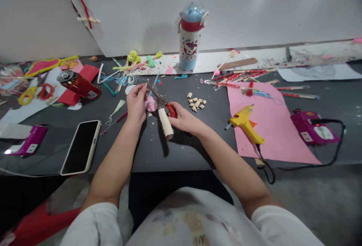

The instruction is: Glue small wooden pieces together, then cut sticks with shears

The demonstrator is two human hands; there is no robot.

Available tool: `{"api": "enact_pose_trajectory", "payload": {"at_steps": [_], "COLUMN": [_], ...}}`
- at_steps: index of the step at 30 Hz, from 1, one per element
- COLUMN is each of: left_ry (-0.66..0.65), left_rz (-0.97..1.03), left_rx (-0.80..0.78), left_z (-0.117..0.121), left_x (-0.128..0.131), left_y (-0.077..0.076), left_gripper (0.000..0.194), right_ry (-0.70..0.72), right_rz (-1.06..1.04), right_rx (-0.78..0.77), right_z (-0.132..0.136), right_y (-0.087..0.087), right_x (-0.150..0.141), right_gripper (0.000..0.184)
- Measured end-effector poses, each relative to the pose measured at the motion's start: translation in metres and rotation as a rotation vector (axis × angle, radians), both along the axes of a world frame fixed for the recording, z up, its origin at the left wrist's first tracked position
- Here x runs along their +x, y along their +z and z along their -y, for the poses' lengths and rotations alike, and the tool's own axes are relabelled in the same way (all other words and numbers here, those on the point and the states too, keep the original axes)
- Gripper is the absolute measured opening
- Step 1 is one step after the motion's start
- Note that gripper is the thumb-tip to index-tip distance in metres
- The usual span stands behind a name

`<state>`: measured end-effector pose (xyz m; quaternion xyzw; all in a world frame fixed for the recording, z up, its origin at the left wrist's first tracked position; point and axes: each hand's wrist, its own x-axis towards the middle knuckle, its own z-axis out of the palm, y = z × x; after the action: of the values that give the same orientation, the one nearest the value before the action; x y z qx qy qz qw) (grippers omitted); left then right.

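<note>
Head camera view: a person's two bare hands worked over a dark table. At left, the left hand had thumb and fingers pinched fully together; whether anything slim sat between them was too small to tell. Red-handled cutters reached from the right hand to those fingertips, and a cream cylinder lay just beside them. At right, the right hand curled its fingers firmly around the red handle. As a judgement, working well here meant keeping the left fingertips behind the cutting edges, steadying the wrists and squeezing slowly.

Counted from left to right: one phone, one red can, one pair of cutters, one cream cylinder, one bottle, roughly a dozen small pale pieces scattered just past the right hand, one yellow glue gun on one pink sheet, and one purple power box.
</note>
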<state>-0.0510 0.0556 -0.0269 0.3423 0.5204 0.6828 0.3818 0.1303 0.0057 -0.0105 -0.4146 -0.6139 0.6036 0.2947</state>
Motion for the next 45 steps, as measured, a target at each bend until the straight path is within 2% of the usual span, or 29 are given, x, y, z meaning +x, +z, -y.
{"api": "enact_pose_trajectory", "payload": {"at_steps": [4,21,27,32,35,39,45], "left_ry": [-0.018,-0.042,-0.030,-0.029,-0.035,-0.033,-0.063], "left_rz": [-0.035,-0.109,-0.149,-0.188,-0.184,-0.181,-0.178], "left_rx": [0.073,0.084,0.063,0.053,0.031,0.015,-0.069], "left_z": [0.000,0.005,0.008,0.010,0.010,0.011,0.014], "left_x": [0.000,0.004,0.006,0.008,0.008,0.010,0.014], "left_y": [-0.004,-0.002,0.000,0.003,0.004,0.004,0.003], "left_gripper": [0.013,0.014,0.017,0.020,0.015,0.006,0.012], "right_ry": [-0.001,-0.025,-0.035,-0.050,-0.060,-0.073,-0.087], "right_rz": [-0.021,-0.057,-0.121,-0.090,-0.117,-0.289,-0.396], "right_rx": [-0.002,-0.025,-0.068,-0.102,-0.136,-0.229,-0.275], "right_z": [0.000,-0.003,-0.001,-0.001,-0.002,-0.005,-0.006], "right_y": [-0.002,-0.006,-0.002,0.002,0.002,0.000,0.001], "right_x": [0.000,-0.001,-0.001,0.001,0.003,0.004,0.004], "right_gripper": [0.052,0.056,0.053,0.052,0.046,0.027,0.016]}}
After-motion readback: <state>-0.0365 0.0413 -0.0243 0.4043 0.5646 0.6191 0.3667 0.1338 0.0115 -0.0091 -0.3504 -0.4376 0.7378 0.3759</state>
